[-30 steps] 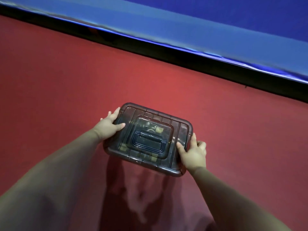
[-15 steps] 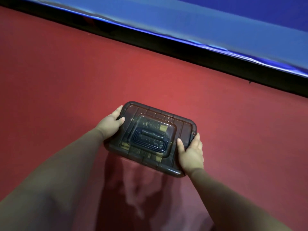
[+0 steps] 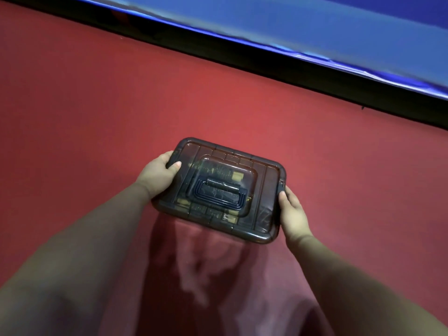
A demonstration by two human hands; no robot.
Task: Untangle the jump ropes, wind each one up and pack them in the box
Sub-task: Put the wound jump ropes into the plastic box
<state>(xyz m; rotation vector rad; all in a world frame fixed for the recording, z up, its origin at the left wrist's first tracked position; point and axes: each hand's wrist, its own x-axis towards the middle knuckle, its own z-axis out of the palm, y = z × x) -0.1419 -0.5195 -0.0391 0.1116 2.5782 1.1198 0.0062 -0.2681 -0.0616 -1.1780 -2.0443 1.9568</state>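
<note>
The fingers of the left hand [image 3: 157, 175] wrap round the left end of the box [image 3: 263, 190] with the thumb [image 3: 175, 165] laid flat on top. The right hand [image 3: 292, 212] clasps the right end, its fingers [image 3: 282, 196] curled against the wall. Both hands have firm hold of the box and nothing else.

The red tabletop [image 3: 97, 117] is matte and felt-like. It is bounded on the far side by a straight black band [image 3: 242, 59] running diagonally, with a glossy, slightly wrinkled blue sheet [image 3: 291, 20] beyond it. The box sits near the middle, well apart from that band, with bare red surface on every side.

The box is a rounded rectangle of dark, smoky, see-through plastic. Its ribbed lid [image 3: 223, 154] is closed and carries a raised centre panel with a folding handle [image 3: 218, 192] lying flat. Contents [image 3: 236, 176] show only dimly through it, as dark coils and pale yellow patches. A small latch [image 3: 281, 186] sits at the middle of the right end.

Half a second earlier the right thumb lay on the lid near the near-right corner. It has since slid along to the latch. The left hand and the box have barely shifted.
</note>
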